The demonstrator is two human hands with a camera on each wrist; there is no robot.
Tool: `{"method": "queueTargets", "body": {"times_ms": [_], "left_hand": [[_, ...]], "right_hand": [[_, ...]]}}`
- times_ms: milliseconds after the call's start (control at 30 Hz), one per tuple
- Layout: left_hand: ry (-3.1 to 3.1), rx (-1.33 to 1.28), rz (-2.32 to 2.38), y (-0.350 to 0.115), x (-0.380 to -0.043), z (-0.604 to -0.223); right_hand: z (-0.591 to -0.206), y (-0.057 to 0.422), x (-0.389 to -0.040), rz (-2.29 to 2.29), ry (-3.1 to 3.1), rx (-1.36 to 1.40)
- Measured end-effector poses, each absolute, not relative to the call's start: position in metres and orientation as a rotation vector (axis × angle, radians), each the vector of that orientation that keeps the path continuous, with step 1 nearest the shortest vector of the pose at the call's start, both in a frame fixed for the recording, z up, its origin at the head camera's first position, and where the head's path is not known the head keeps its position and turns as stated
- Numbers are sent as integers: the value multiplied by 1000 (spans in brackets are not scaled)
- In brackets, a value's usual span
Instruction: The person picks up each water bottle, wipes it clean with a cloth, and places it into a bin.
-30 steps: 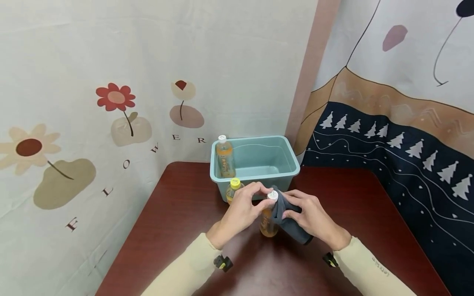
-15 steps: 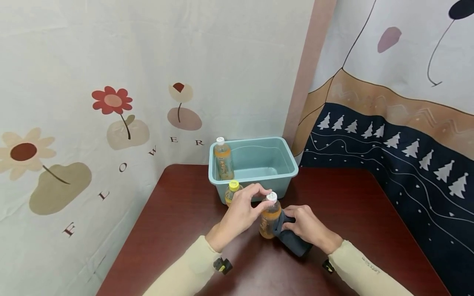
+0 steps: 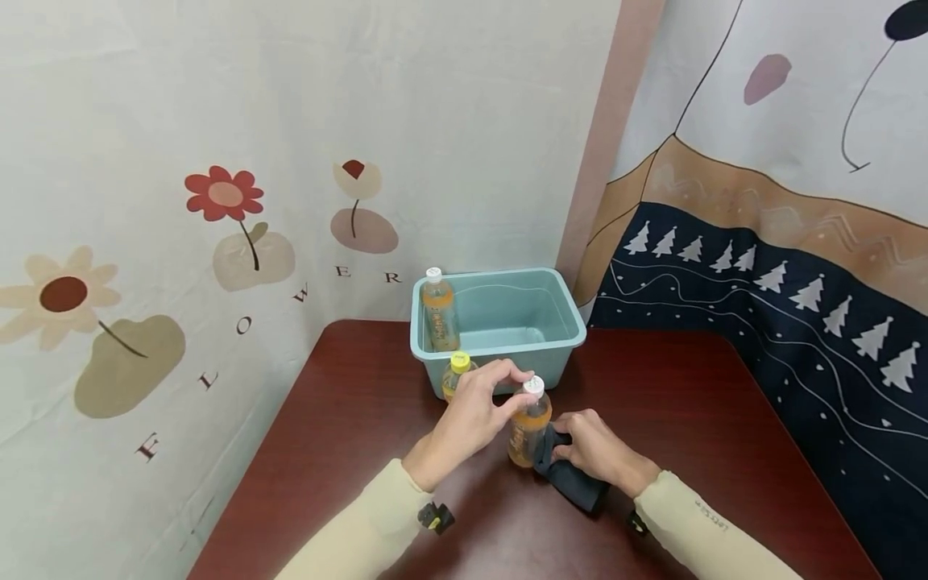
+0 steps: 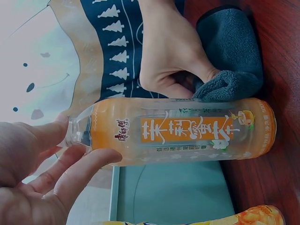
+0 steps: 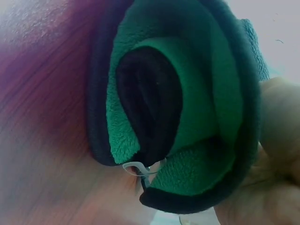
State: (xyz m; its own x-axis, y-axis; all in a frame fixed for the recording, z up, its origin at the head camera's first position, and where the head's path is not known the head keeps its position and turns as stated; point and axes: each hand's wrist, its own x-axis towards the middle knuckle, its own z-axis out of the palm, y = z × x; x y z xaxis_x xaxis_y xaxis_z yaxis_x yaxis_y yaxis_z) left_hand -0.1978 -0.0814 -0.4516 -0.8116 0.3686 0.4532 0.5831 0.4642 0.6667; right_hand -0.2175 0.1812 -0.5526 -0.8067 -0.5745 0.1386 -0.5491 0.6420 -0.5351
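Observation:
My left hand [image 3: 471,419] pinches the white-capped neck of a clear plastic drink bottle [image 3: 528,441] that stands upright on the table. The bottle has an orange label with white characters, plain in the left wrist view. My right hand [image 3: 596,451] grips a rolled dark grey-blue towel [image 3: 577,487] and presses its end to the lower right side of the bottle. Fuzzy pile shows on the towel [image 4: 232,54] in the left wrist view. Seen end-on by the right wrist camera, the towel [image 5: 194,98] looks green with a black edge and a small plastic loop.
Behind the hands stands a light blue-green bin [image 3: 500,354], holding another white-capped bottle [image 3: 441,322] at its left end. A yellow-capped bottle [image 3: 458,372] stands in front of the bin, partly hidden by the left hand. The dark red-brown table [image 3: 348,435] meets printed cloth hangings behind.
My right hand has slid the towel down the bottle's right side, from beside the cap to the lower part. The left hand has kept its hold at the neck.

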Motion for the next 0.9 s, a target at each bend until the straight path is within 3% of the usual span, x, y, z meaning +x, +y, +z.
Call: {"method": "queueTargets", "body": {"times_ms": [367, 900], "left_hand": [[-2480, -837, -1277, -78, -197, -454], [-2483, -830, -1245, -82, -201, -452]], "right_hand": [[-545, 189, -211, -1039, 2861, -950], [-465, 184, -210, -1220, 2909, -1020]]}}
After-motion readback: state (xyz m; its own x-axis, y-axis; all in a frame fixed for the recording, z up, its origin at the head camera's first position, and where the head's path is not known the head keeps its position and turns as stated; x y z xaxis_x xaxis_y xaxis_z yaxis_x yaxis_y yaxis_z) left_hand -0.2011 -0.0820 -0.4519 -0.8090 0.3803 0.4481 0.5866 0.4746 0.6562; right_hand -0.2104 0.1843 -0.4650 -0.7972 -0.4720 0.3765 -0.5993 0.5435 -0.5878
